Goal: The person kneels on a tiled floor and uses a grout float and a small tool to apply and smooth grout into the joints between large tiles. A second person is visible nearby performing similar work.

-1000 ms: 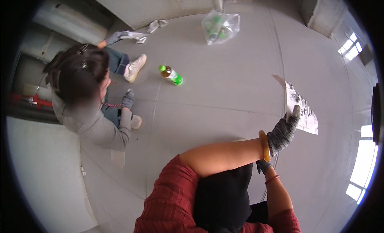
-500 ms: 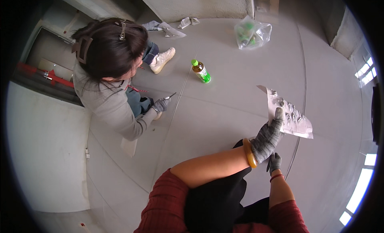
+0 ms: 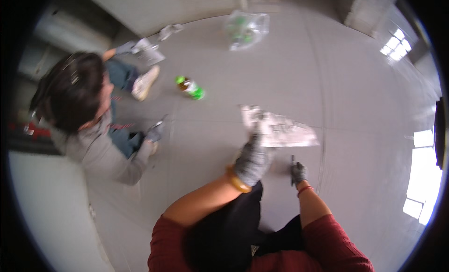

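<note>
My left hand (image 3: 252,162), in a grey knit glove, is closed on the near-left edge of a flat whitish sheet (image 3: 291,133). Lumps of grey paste dot the sheet's upper face, which is blurred by motion. To the right and a little nearer, my right hand (image 3: 300,173), also gloved, grips a thin dark tool (image 3: 293,163) that stands nearly on edge close to the floor. What kind of tool it is does not show clearly. The two hands are apart.
A co-worker (image 3: 89,118) crouches at the left, holding a small tool and a pale sheet (image 3: 148,54). A green-capped bottle (image 3: 191,88) stands on the grey floor (image 3: 262,75). Farther back lies a clear plastic bag (image 3: 245,31), with crumpled scraps (image 3: 169,32) by the wall.
The view has swung, shifting the surroundings mostly left. My right hand has moved forward, out from beside my left wrist, and its tool shows better. My left hand still holds the sheet.
</note>
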{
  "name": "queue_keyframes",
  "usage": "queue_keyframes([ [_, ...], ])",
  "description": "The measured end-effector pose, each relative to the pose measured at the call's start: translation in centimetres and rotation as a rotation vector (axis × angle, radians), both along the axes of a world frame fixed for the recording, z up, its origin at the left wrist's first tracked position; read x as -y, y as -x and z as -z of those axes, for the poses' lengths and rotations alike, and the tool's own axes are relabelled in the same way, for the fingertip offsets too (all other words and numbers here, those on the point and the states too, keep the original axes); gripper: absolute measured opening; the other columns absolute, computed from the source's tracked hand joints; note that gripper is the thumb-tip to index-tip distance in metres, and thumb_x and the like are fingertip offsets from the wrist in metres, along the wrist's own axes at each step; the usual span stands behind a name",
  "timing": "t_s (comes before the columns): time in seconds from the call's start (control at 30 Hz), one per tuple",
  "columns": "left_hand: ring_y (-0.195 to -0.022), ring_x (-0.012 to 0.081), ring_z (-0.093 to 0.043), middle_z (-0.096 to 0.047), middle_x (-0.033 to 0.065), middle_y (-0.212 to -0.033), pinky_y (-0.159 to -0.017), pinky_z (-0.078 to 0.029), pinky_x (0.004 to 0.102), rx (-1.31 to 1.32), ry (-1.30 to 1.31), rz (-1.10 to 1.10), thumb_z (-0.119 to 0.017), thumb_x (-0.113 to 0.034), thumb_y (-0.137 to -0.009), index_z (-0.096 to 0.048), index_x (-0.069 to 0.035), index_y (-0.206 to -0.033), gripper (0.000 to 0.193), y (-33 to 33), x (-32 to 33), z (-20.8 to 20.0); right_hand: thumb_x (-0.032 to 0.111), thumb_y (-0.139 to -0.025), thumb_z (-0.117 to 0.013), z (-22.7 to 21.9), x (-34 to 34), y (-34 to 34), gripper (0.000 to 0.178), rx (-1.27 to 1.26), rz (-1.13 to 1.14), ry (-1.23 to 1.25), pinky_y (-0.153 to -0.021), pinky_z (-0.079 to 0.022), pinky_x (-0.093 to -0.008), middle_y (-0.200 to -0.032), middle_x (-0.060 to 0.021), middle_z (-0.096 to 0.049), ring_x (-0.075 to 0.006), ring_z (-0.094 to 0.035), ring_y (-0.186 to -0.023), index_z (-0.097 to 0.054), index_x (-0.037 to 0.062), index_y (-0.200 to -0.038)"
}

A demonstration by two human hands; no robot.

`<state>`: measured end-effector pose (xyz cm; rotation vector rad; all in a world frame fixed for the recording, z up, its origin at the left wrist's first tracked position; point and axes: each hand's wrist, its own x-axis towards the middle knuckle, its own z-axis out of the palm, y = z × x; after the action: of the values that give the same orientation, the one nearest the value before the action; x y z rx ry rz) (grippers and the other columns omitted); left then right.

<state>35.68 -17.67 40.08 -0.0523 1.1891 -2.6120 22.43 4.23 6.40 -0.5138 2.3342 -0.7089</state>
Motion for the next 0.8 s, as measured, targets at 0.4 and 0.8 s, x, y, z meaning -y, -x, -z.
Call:
queue_keyframes([
  [0.4,-0.128,0.0270,-0.039,-0.038,0.0101,-0.138,-0.105,-0.037,0.0447,0.799,1.050,-0.041,-0.040,-0.039,-0.099,-0.032,-0.012,-0.138,0.049,0.1,0.2,0.5,0.041,-0.088,-0.052,-8.0,1.4,-1.0,0.035,0.078,0.075,-0.117,-0.067,-0.048,-0.0448,-0.078,-0.0183,-0.063,-0.0392,-0.060,-0.074,-0.065,0.0082,-0.086],
  [0.8,-0.126,0.0264,-0.041,-0.041,0.0106,-0.133,-0.101,-0.042,0.0436,0.831,1.045,0.033,-0.044,-0.036,-0.098,-0.036,-0.011,-0.134,0.045,0.6,0.2,-0.4,0.042,-0.088,-0.053,-8.3,1.6,-1.4,0.035,0.059,0.075,-0.190,-0.069,-0.049,-0.0438,-0.080,-0.0167,-0.065,-0.0372,-0.062,-0.077,-0.067,0.0097,-0.087],
])
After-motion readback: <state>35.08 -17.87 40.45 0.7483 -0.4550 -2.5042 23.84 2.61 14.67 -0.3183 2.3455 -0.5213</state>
